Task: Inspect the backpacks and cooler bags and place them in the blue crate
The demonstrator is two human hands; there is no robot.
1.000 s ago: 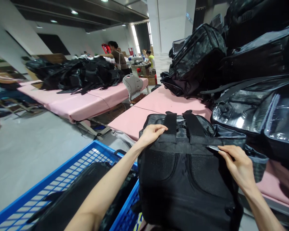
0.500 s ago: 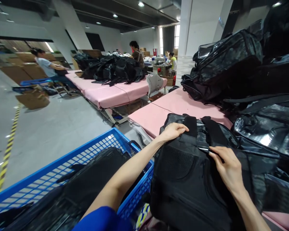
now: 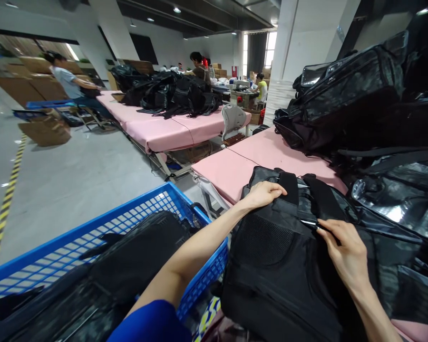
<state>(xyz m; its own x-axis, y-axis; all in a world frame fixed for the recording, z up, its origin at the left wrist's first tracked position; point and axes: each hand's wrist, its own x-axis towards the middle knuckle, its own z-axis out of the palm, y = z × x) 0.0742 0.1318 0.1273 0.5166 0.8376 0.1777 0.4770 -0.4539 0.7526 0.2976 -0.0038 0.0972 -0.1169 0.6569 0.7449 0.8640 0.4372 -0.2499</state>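
Observation:
A black backpack (image 3: pixel 271 280) lies in front of me with its padded mesh back facing up and its shoulder straps at the top. My left hand (image 3: pixel 266 194) is closed at the upper edge, its fingers pinching the base of the left shoulder strap (image 3: pixel 288 185). Between the thumb and fingers of my right hand (image 3: pixel 344 244) are small thread snips (image 3: pixel 308 222). Their pale metal blades point left, at the seam below the straps. The handle is mostly hidden by my fingers.
A blue plastic crate (image 3: pixel 128 209) with black bags stands at my left. More black bags (image 3: pixel 349 90) are piled on the right of the pink table (image 3: pixel 231 166). Across the aisle, another pink table (image 3: pixel 157 133) bears bags, with people (image 3: pixel 66 78) working around it.
The view has shifted slightly, so the backpack and both hands appear a little further right. My left hand keeps its pinch on the strap, and the snips stay near the seam.

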